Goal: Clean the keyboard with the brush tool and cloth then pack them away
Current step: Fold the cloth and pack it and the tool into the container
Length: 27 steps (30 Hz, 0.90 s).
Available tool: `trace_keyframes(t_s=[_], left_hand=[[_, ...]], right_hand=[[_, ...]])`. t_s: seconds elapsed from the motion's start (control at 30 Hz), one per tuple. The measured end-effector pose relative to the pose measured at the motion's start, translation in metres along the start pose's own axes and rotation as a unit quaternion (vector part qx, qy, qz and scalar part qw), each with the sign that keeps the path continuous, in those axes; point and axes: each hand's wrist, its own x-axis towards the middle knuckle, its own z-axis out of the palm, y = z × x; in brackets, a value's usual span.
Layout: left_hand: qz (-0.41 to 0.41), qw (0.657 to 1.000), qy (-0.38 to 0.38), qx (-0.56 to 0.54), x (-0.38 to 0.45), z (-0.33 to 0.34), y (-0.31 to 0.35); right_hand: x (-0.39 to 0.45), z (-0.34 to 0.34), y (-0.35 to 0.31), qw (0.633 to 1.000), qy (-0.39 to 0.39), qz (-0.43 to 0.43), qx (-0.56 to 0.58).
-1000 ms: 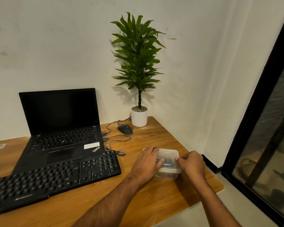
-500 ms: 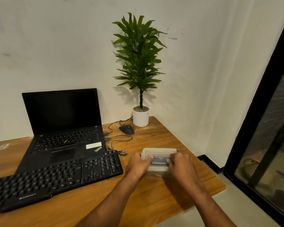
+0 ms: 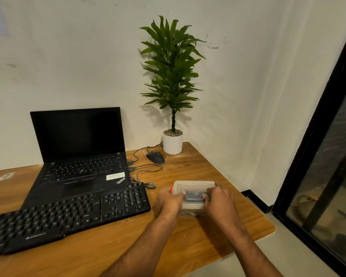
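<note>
Clear box [image 3: 194, 187] on desk [image 3: 198, 168] right of keyboard [image 3: 68, 214], left hand [image 3: 169, 200] and right hand [image 3: 220, 202] gripping its sides, fingers curled over the lid

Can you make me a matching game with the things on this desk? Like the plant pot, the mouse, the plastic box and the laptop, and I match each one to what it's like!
Things:
1. plant pot
2. mouse
3. plastic box
4. laptop

What it's like:
A. open, with a dark screen
B. clear, held by both hands, left hand and right hand
C. white, in the far corner by the wall
D. black, with a cable, just left of the pot

Pairs: 1-C, 2-D, 3-B, 4-A
</note>
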Motion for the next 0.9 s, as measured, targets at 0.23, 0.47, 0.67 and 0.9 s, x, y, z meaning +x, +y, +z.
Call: trace_keyframes(t_s=[0.23,0.47,0.67,0.9], left_hand=[[0.081,0.979,0.058,0.176,-0.013,0.009,0.004],[0.034,0.996,-0.013,0.084,-0.013,0.009,0.001],[0.007,0.999,-0.053,0.003,-0.011,0.011,0.003],[0.040,0.996,-0.085,0.003,0.023,0.012,0.046]], right_hand=[[0.001,0.001,-0.004,1.000,-0.023,0.012,0.008],[0.003,-0.006,0.018,0.968,-0.060,0.091,0.227],[0.005,-0.011,0.023,0.950,-0.125,0.072,0.278],[0.056,-0.011,0.014,0.954,-0.106,0.068,0.273]])
